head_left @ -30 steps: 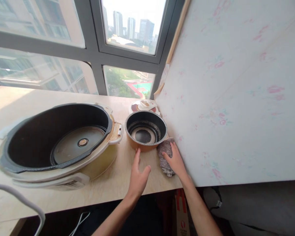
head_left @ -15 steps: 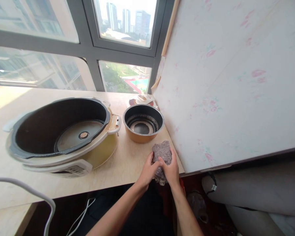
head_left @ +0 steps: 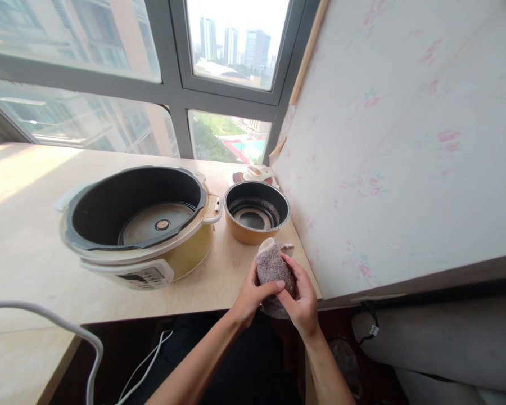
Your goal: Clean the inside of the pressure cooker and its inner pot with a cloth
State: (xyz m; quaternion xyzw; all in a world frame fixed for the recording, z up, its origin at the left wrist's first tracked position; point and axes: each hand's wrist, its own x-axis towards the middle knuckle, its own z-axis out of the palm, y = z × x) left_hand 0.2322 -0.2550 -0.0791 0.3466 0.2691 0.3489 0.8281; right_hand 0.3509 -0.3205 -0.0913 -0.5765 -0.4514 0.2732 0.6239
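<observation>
A grey-brown cloth [head_left: 272,264], bunched and folded with a pale edge at its top, is held between both hands at the front edge of the wooden counter. My left hand [head_left: 253,295] grips its left side, thumb lying across the front. On the other side my right hand [head_left: 299,295] closes round the cloth, its thumb meeting the left one. Just beyond the hands stands an inner pot [head_left: 257,233], dark inside and golden outside. To its left is the open body of an electric cooker [head_left: 189,253], with a dark interior and a round metal plate at the bottom.
A white and reddish item [head_left: 257,173], partly hidden, lies behind the inner pot. A flowered wall panel [head_left: 396,169] borders the counter [head_left: 211,289] on the right, and a window [head_left: 231,95] stands behind. A grey cable [head_left: 59,323] curves across the lower left.
The cloth has been turned and folded over in my hands, so a pale edge now shows at the top. The view has shifted, moving the cooker and pot rightward in the picture.
</observation>
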